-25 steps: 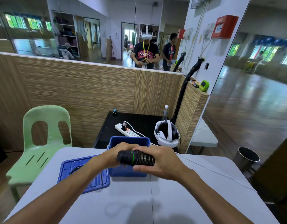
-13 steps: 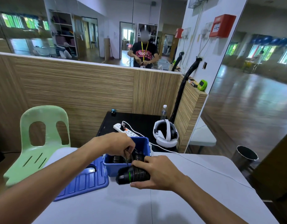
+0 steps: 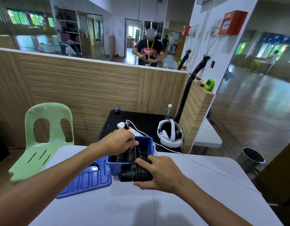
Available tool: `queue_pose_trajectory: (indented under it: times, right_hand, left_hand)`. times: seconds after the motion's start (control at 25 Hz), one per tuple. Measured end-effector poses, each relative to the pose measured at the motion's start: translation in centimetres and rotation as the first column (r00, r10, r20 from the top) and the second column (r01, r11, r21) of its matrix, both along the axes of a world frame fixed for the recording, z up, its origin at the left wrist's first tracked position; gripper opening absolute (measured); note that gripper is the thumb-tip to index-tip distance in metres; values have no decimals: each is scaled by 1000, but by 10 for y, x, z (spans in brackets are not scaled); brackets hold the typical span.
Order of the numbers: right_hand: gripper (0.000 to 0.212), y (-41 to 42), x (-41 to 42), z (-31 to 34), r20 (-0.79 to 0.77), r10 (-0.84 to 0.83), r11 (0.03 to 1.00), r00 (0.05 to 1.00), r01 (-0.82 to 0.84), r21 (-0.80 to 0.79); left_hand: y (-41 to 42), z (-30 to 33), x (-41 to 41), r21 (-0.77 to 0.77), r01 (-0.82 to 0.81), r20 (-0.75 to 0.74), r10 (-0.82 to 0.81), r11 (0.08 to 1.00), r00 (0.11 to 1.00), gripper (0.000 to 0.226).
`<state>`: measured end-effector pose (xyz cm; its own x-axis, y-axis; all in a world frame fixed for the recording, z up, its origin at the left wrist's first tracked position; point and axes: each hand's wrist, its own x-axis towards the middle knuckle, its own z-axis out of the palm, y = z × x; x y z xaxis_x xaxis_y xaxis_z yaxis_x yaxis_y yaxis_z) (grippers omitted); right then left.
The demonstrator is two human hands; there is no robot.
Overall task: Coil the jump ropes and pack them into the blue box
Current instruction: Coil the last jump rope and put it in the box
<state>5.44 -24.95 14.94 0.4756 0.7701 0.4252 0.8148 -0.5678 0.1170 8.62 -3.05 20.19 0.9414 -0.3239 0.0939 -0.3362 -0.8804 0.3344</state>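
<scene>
Your right hand (image 3: 162, 174) grips the black ribbed handle (image 3: 135, 172) just in front of the blue box (image 3: 150, 145) on the table (image 3: 141, 207), while your left hand (image 3: 119, 141) over the box pinches what looks like the thin rope (image 3: 135, 150), other handles lying inside.
</scene>
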Motion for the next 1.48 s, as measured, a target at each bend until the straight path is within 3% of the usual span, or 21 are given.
queue_pose_trajectory:
  times: [0.28, 0.48, 0.64, 0.88, 1.08, 1.48]
  right_hand:
    - [59, 1, -3, -10, 88, -139, 989, 986, 143, -38]
    - [57, -3, -7, -21, -2, -101, 994, 995, 100, -42]
    - [51, -4, -12, -23, -17, -21, 999, 1000, 20, -51]
    - [56, 2, -12, -23, -80, 54, 998, 995, -56, -21]
    - [62, 4, -8, -30, -143, -52, 994, 988, 37, -105]
    - [62, 7, 1, -7, -181, -255, 964, 950, 236, -121]
  left_hand:
    - [-14, -10, 2, -133, -136, -11, 136, 982, 991, 25]
    - [-1, -9, -5, 171, 190, -56, -183, 967, 982, 18]
    - [4, -11, -4, 388, 299, -187, -243, 872, 952, 37]
    - [10, -21, 3, 157, 129, -184, -99, 979, 978, 42]
    - [-16, -20, -5, 178, 44, -12, -43, 983, 999, 43]
    - [-39, -12, -20, 299, 99, 72, -126, 949, 989, 28]
